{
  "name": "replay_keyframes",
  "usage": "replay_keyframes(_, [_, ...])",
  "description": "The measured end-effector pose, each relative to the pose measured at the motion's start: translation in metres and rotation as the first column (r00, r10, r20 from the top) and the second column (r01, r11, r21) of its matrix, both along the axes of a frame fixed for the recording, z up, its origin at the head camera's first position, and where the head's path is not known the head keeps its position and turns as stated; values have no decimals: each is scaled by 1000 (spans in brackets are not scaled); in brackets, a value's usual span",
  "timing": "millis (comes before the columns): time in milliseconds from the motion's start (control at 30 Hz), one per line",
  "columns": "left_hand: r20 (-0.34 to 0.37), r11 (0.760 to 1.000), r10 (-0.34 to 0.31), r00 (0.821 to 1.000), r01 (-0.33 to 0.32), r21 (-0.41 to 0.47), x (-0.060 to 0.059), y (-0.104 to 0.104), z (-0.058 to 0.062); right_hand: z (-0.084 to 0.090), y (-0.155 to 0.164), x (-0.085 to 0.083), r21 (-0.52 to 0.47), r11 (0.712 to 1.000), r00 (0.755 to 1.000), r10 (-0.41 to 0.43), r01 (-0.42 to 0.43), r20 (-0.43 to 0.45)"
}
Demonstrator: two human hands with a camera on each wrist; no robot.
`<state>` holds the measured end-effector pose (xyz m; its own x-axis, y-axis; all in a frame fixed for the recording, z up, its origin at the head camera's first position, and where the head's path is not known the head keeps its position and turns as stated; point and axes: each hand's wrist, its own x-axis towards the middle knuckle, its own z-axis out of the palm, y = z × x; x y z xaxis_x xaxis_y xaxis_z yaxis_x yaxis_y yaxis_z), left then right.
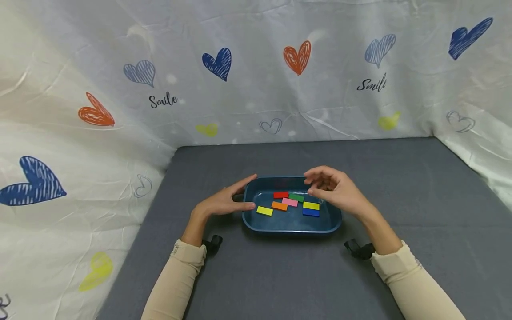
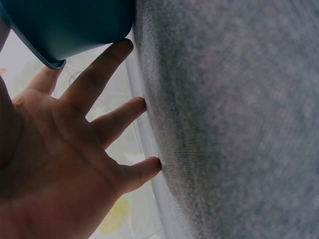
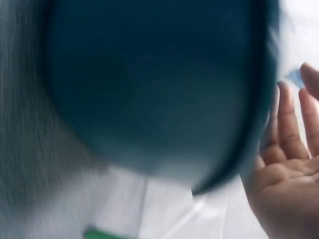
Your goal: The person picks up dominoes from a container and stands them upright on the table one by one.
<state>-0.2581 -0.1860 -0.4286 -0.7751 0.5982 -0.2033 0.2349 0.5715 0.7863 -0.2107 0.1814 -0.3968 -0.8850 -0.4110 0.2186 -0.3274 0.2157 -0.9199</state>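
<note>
From the head camera, a dark blue tray [image 1: 291, 224] sat near the middle of the grey bench [image 1: 400, 186], holding small flat coloured blocks: a red block [image 1: 281, 194], a green block [image 1: 296, 197], a pink block [image 1: 290, 202], an orange block [image 1: 279, 206], two yellow blocks, one at the left [image 1: 264, 211] and one at the right [image 1: 311, 205], and a blue block [image 1: 310, 212] just below the right yellow one. The left hand [image 1: 224, 202] lay against the tray's left end, its fingers straight and a little apart, gripping nothing. The right hand [image 1: 334, 190] hovered over the tray's right side, its fingers loosely curled above the blocks (I could not tell whether they touched any). Behind the bench hung a white sheet [image 1: 256, 80] printed with hearts and the word "Smile". From the left wrist camera, the left hand [image 2: 60, 164] showed its palm, the fingers [image 2: 97, 79] spread and straight, one fingertip touching the underside edge of the tray [image 2: 70, 25], the other tips against the grey bench [image 2: 229, 129]. From the right wrist camera, the picture was badly blurred; the tray [image 3: 159, 89] filled most of it, and the right hand [image 3: 286, 169] stood beside it with fingers [image 3: 286, 119] extended, close together and holding nothing.
</note>
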Motion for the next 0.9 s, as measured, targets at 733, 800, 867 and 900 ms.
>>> replay_keyframes(733, [-7, 1000, -12, 1000, 12, 3, -2, -1, -3, -31, -80, -11, 78, 993, 996, 90, -91, 19])
replay_keyframes(800, [-6, 1000, -15, 1000, 15, 17, -2, -2, -3, -32, -82, -12, 79, 992, 995, 94, -96, 31])
replay_keyframes(867, [-7, 999, -20, 1000, 20, 31, -2, -2, -3, -33, -83, -13, 85, 992, 995, 93, -96, 35])
replay_keyframes(900, [-3, 999, -22, 1000, 22, 41, -2, -3, -3, -33, -83, -14, 90, 991, 995, 92, -95, 35])
